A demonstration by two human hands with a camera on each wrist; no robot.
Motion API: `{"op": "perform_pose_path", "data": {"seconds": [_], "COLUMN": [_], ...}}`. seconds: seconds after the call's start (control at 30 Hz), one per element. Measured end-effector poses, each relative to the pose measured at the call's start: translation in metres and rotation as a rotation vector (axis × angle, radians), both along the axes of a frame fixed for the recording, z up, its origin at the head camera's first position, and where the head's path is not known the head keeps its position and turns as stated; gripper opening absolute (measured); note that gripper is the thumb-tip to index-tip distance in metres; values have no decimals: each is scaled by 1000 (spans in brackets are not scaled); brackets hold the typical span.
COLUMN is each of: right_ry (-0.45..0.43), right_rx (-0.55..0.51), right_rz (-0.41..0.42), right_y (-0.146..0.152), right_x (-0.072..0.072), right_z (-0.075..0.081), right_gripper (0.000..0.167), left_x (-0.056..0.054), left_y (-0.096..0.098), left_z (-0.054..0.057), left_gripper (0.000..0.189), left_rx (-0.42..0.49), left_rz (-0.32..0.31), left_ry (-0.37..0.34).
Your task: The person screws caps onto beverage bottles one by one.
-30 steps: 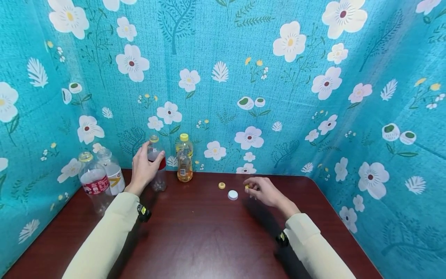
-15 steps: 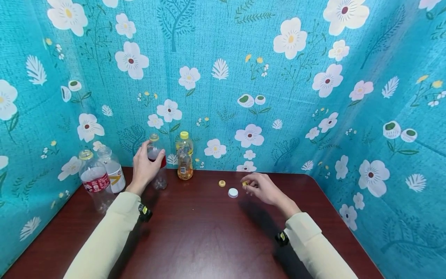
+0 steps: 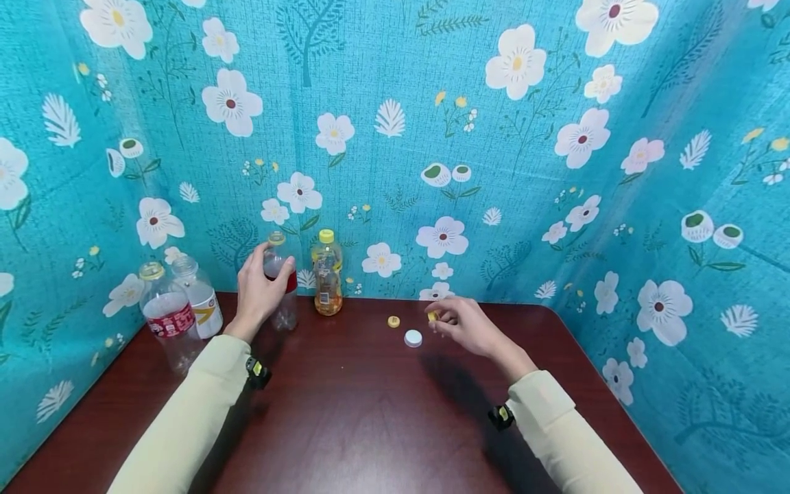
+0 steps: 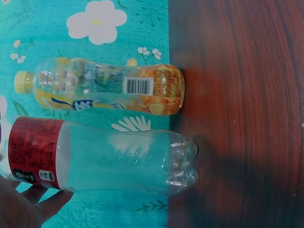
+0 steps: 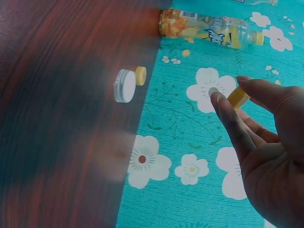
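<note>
My left hand point(image 3: 260, 287) grips a clear plastic bottle point(image 4: 114, 156) with a red label, its mouth uncapped and its base close over the table. Beside it stands a capped bottle point(image 3: 327, 274) with a yellow cap and a little orange liquid at the bottom. Between thumb and fingers, my right hand point(image 3: 465, 325) pinches a yellow bottle cap point(image 5: 238, 98) above the table. A white cap point(image 3: 413, 338) and another yellow cap point(image 3: 393, 321) lie on the table to the left of that hand.
Two uncapped bottles stand at the left: one with a red-and-white label point(image 3: 169, 321) and one with a white label point(image 3: 205, 312). A flowered blue curtain point(image 3: 382, 171) encloses the back and sides of the dark red table point(image 3: 364, 412).
My right hand has shifted slightly left with the yellow cap, toward the white cap. My left hand keeps its hold on the red-labelled bottle, which has moved slightly right. The head view has tilted a little.
</note>
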State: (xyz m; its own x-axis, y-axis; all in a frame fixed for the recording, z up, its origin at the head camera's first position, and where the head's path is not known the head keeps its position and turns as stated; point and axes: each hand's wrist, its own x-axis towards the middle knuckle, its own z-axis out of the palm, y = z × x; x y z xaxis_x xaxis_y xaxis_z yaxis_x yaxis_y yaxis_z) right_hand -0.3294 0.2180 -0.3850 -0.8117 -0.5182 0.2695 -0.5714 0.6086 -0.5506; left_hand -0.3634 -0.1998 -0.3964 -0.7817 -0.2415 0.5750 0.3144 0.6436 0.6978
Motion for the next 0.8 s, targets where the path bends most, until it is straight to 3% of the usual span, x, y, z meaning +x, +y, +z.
{"op": "perform_pose_path", "data": {"seconds": [0.4, 0.8], "right_ry": [49, 71], "right_rx": [-8, 11], "right_rz": [47, 56], "right_y": [-10, -21], "right_x": [4, 9], "right_z": [18, 36], "right_gripper": [26, 24], "left_x": [18, 35], "left_y": [21, 48], "left_z": [14, 9], "left_gripper": [58, 56], "left_rx": [-15, -26], "left_rz": [-77, -188], "left_ry": [46, 19]}}
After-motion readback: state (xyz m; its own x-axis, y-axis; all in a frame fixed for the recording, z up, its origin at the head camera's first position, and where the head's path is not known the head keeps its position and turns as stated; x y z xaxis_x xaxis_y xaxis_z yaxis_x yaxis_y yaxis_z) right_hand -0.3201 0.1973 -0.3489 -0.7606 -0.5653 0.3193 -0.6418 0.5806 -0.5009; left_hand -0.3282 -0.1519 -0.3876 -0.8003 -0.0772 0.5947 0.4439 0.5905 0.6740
